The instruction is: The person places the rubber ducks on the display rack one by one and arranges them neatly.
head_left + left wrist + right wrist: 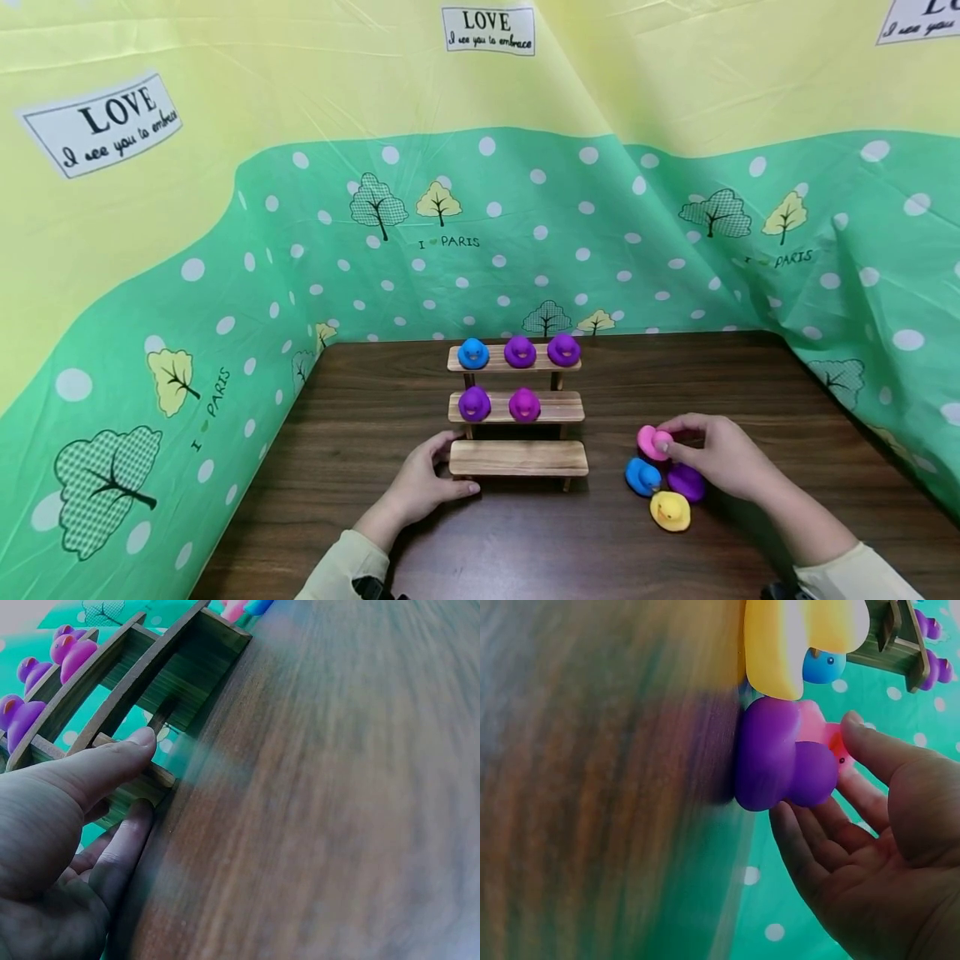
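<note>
A three-tier wooden display stand (519, 457) stands on the table. On its top tier sit a blue rubber duck (473, 354) and two purple ones; the middle tier bears a purple duck (474, 404) and a magenta duck (524, 406). My left hand (422, 483) grips the left end of the bottom tier, thumb in front and fingers behind. To the right, my right hand (712, 450) pinches a pink rubber duck (654, 442) between thumb and fingers. Close around it lie a blue duck (642, 477), a purple duck (769, 754) and a yellow duck (670, 511).
The dark wooden table (555, 550) is bounded by a green and yellow printed cloth (525, 233) at the back and both sides. Table surface lies between the stand and the loose ducks.
</note>
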{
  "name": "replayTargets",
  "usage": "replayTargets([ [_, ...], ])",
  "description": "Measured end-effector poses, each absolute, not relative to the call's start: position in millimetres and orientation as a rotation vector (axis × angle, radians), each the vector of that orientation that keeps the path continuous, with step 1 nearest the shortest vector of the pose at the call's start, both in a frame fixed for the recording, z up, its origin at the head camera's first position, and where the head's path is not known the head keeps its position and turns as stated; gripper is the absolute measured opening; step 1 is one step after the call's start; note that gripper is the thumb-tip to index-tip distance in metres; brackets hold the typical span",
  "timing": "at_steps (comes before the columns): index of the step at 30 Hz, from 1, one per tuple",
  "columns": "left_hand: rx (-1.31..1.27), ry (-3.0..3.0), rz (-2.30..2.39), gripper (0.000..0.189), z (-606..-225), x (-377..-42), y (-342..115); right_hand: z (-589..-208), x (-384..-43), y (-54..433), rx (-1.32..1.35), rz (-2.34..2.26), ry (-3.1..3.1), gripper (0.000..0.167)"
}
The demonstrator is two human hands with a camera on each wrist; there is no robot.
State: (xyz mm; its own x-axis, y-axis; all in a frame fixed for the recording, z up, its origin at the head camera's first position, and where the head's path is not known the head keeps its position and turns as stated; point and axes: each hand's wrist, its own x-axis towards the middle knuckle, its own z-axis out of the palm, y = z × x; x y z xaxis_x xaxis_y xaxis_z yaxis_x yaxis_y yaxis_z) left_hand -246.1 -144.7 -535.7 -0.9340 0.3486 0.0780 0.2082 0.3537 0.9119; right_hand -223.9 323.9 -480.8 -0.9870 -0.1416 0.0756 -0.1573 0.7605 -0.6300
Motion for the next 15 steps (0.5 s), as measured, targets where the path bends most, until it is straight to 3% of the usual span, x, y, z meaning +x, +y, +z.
replayTargets([
  [8,0.511,2.469,1.641,0.074,-535,-246,-145,-474,-223,314,0.181,1.056,-2.857,0.037],
  [15,0.521,2.479,1.639,0.074,-535,-245,-145,-467,-224,300,0.204,1.044,-2.764,0.029],
])
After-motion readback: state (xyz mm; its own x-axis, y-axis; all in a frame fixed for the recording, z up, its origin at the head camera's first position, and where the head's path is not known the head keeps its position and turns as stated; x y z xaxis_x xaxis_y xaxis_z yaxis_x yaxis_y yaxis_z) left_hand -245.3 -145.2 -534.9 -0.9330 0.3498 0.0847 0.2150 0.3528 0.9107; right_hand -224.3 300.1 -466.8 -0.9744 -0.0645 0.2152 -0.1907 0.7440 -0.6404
